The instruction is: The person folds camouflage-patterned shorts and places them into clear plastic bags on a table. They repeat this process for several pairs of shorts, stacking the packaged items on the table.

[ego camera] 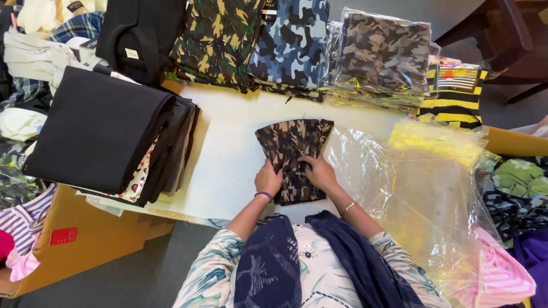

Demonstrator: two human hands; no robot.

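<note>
A folded brown camouflage garment (293,145) lies on the white table top (228,154) in front of me. My left hand (268,178) presses on its near left part, fingers curled over the cloth. My right hand (320,172) grips the cloth near the middle, pinching a fold. Both hands rest on the garment's near half. A purple band is on my left wrist and a gold bangle on my right.
Clear plastic bags (434,188) lie to the right. A stack of dark folded cloth (103,131) sits at the left. Green (220,40), blue (291,40) and bagged grey (382,51) camouflage garments line the far edge. A yellow-black striped item (454,94) is far right.
</note>
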